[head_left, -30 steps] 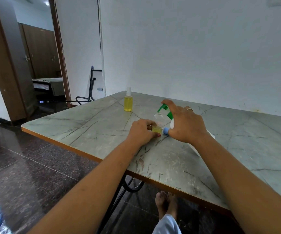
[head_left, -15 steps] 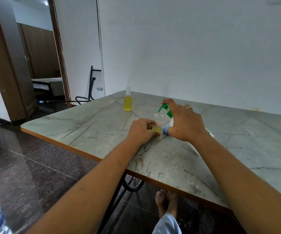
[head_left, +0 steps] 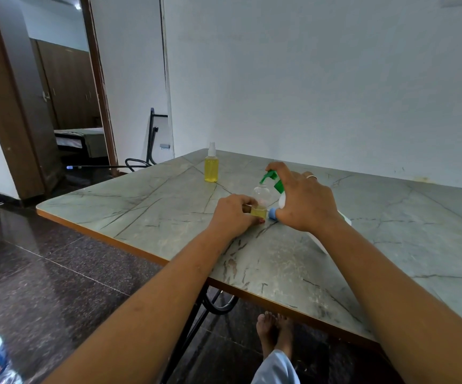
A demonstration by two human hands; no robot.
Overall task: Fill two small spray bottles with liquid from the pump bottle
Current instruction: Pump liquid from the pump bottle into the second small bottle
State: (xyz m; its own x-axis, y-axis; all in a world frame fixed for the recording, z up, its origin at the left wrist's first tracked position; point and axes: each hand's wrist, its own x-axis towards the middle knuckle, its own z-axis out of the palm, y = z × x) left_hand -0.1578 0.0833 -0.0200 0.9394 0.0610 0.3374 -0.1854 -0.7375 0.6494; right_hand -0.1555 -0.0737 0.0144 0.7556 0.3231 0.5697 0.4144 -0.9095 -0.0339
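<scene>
On table [head_left: 141, 212] | left fingers [head_left: 245, 202] curled round small spray bottle [head_left: 260, 198] | right fingers [head_left: 279, 168] gripping pump bottle [head_left: 269, 177] just beside it

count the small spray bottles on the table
2. A full bottle, capped, stands near the table's far edge. A partly filled bottle is in the left hand's grip, under the pump bottle's nozzle, which the right hand holds. None seem hidden.

White plaster wall [head_left: 321, 79] upper right. Brown wooden door frame [head_left: 98, 79] upper left. Dark polished stone floor [head_left: 44, 273] lower left. Grey-green marble-patterned table [head_left: 141, 206] centre right.
</scene>
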